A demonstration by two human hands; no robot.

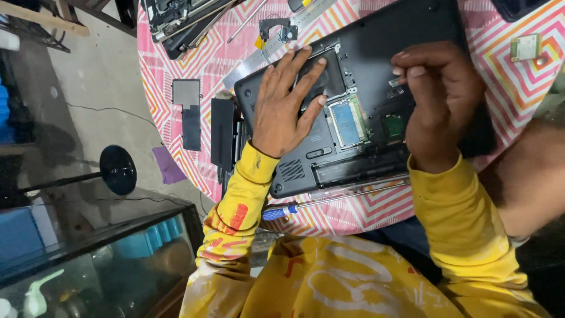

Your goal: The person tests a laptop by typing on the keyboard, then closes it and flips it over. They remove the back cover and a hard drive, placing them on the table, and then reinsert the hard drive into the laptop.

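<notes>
- Head view, the only one I have: an upturned black laptop point(376, 100) lies on a round table point(529, 82) covered in a pink zigzag cloth, its bottom cover off and the inner bays showing.
- My left hand point(285, 106) lies flat and spread on the laptop's underside, fingers point(306, 73) splayed over the dark rectangular drive bay; it grips nothing, only presses down.
- My right hand point(438, 103) hovers over the right part of the laptop, fingers curled in and pinched together near a small fitting; I cannot tell whether anything sits between the fingertips.
- Just between the hands I see a blue-green memory card point(347, 121) in its slot, and a small green board point(393, 126) beside it.
- A screwdriver point(329, 200) with a blue handle lies on the cloth along the laptop's near edge, close to my left sleeve.
- Left of the laptop lie flat black cover plates point(187, 112) and a long black battery point(222, 138).
- At the far right rests a small green card point(525, 47).
- A metal ruler point(294, 35) lies by the laptop's far corner.
</notes>
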